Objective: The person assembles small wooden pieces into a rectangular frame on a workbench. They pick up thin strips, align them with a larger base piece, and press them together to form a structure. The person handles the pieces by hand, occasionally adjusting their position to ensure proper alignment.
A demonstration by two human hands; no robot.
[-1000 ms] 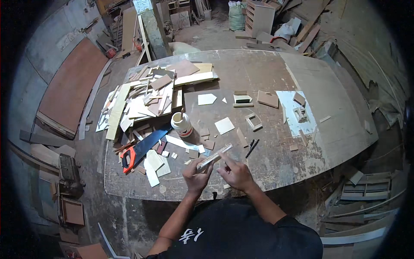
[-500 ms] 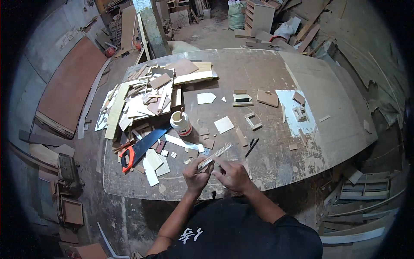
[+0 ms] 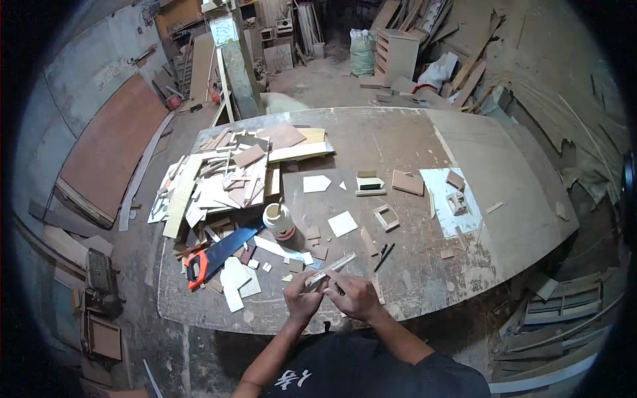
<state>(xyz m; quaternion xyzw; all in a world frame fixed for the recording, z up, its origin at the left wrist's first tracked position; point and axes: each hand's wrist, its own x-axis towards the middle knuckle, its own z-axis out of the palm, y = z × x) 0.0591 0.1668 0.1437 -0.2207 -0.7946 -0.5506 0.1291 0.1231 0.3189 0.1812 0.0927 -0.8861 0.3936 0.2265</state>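
Just above the near edge of the workbench, my left hand (image 3: 302, 300) grips a narrow piece of thin wooden strips (image 3: 335, 267), its far end pointing up to the right. My right hand (image 3: 355, 297) is closed close against the near side of the strips; its fingertips are partly hidden, and what they pinch, if anything, does not show. Beyond the hands stand a white bottle (image 3: 279, 224) with a stick in its mouth and, left of it, a handsaw (image 3: 229, 253) with an orange handle. Two dark pens or pencils (image 3: 383, 257) lie right of the strips.
Wood offcuts (image 3: 225, 169) are heaped at the bench's far left. Small wooden frames (image 3: 385, 217) and a block assembly (image 3: 369, 184) sit mid-bench. A white sheet (image 3: 448, 192) carrying small wooden parts lies to the right. A pillar (image 3: 235, 66) rises behind the bench (image 3: 504, 232).
The view has tilted up slightly, so the bench sits lower. My right hand has curled in from the strips' upper side to their near side. The left hand keeps its grip.
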